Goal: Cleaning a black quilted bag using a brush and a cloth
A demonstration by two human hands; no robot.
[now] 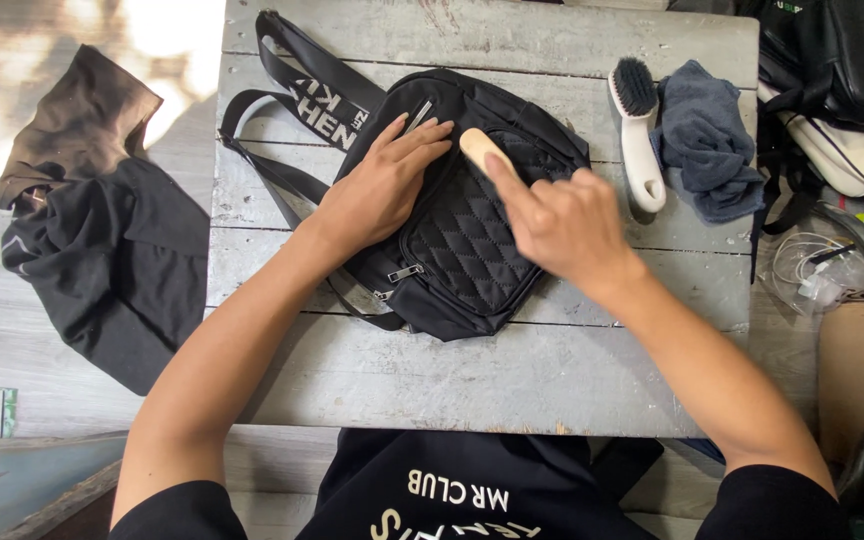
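A small black quilted bag [462, 235] lies in the middle of a weathered grey wooden table [402, 380], its lettered strap [302, 90] trailing to the upper left. My left hand [377, 185] rests flat on the bag's left side, fingers spread near a zip. My right hand [562, 225] is closed around a small brush with a pale wooden handle [482, 150], whose tip sticks out over the bag's quilted pocket. The brush's bristles are hidden under my hand.
A white-handled brush with dark bristles [640, 135] and a crumpled grey cloth [707, 145] lie at the table's right. More black bags [842, 70] sit at the far right, with cables below them. Dark and brown garments [92, 230] lie on the floor left of the table.
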